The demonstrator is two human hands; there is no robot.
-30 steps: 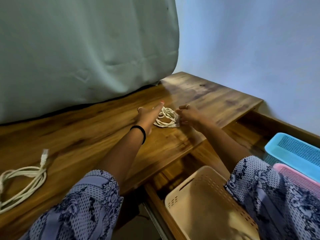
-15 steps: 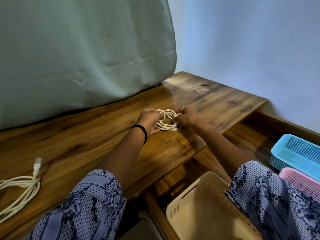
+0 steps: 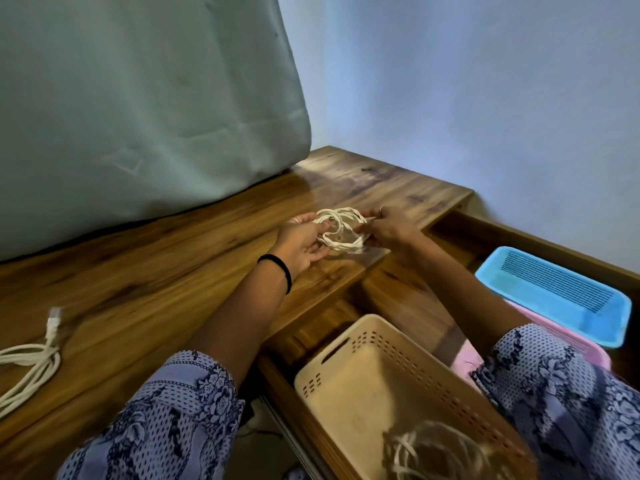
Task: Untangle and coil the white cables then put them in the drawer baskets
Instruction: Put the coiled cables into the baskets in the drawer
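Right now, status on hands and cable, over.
Left hand and right hand both grip the coiled white cable over the desk. Second cable loose at left. Beige basket close by, path clear.

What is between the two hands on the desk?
A bundle of coiled white cable. The left hand and right hand each grip one side, seen in the head view.

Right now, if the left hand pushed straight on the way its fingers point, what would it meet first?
The left hand already grips the coiled white cable. Beyond the coil, it would probably meet the right hand holding the opposite side, though depth is unclear.
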